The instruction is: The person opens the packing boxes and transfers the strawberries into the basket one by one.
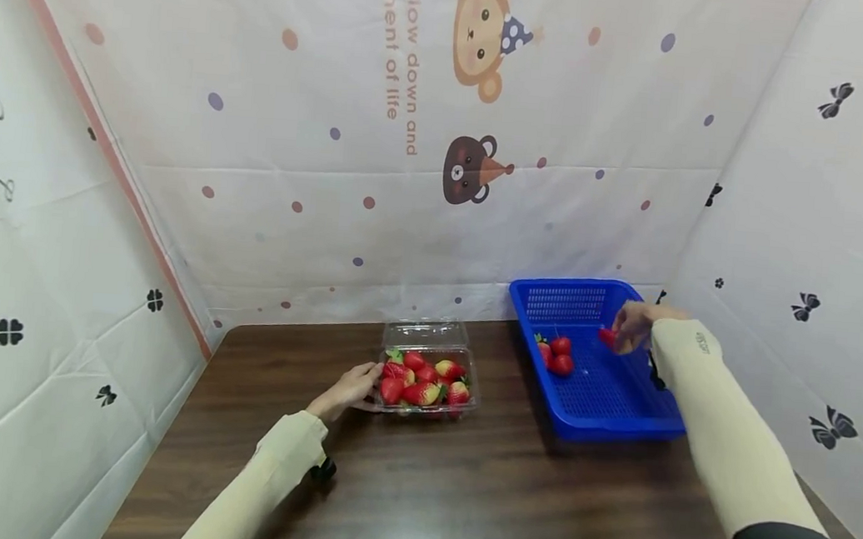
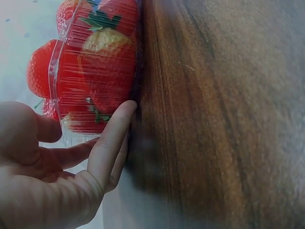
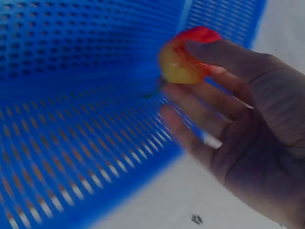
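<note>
My right hand (image 1: 632, 325) pinches a strawberry (image 3: 190, 55) between thumb and fingers, over the right part of the blue plastic basket (image 1: 567, 421). The strawberry is red with a pale yellowish end; its green stem shows blurred in the right wrist view. Inside the basket, several strawberries (image 1: 562, 364) lie at the left. With fairly straight fingers, my left hand (image 1: 351, 389) touches the left end of a clear plastic clamshell box (image 2: 53, 71). Red strawberries (image 1: 423, 392), some with pale ends and green leaves, fill that box. Its clear lid (image 1: 427, 333) is tipped back towards the wall.
Both containers stand on a dark brown wooden table (image 1: 416, 486), the basket to the right of the box. A white printed cloth (image 1: 313, 236) hangs behind the table, with more cloth at both sides.
</note>
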Tool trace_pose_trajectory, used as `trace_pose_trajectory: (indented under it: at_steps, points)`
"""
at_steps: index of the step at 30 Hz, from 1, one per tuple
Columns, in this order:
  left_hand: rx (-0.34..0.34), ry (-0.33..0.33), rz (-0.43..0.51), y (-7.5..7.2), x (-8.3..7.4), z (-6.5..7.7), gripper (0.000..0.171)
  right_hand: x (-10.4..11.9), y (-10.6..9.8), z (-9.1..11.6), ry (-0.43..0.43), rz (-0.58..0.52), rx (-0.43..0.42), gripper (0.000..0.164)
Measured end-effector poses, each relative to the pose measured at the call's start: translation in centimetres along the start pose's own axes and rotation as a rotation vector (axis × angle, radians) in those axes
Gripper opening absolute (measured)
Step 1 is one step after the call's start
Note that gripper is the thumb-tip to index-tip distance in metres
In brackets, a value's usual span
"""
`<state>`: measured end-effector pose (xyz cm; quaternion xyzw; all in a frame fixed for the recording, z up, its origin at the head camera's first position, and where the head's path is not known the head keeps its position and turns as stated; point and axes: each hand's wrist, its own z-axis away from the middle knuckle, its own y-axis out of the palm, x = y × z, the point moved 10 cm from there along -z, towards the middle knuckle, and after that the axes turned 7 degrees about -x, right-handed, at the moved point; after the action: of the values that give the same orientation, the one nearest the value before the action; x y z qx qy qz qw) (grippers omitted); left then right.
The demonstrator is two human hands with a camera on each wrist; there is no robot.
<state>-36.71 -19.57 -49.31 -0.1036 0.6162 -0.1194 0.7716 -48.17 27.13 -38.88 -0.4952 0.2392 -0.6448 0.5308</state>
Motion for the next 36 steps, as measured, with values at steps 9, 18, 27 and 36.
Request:
trace_pose_trajectory:
  at_steps: [9,18,27,36]
  points:
    - [0.022,-0.013,-0.011,1.2,0.5,-0.4,0.041,-1.1,4.5,1.0,0.168,0.031,0.081,0.028]
    - [0.014,0.011,-0.013,1.3,-0.4,-0.2,0.04,0.0,3.9,2.5,0.251,-0.08,-0.01,0.03]
    - [0.026,0.007,-0.009,0.9,-0.2,-0.7,0.038,0.9,3.5,0.3,0.118,0.057,0.106,0.05]
    - [0.0,-0.005,0.018,0.2,-0.1,-0.6,0.035,10.3,-2.3,0.4,-0.227,0.187,-0.006,0.045]
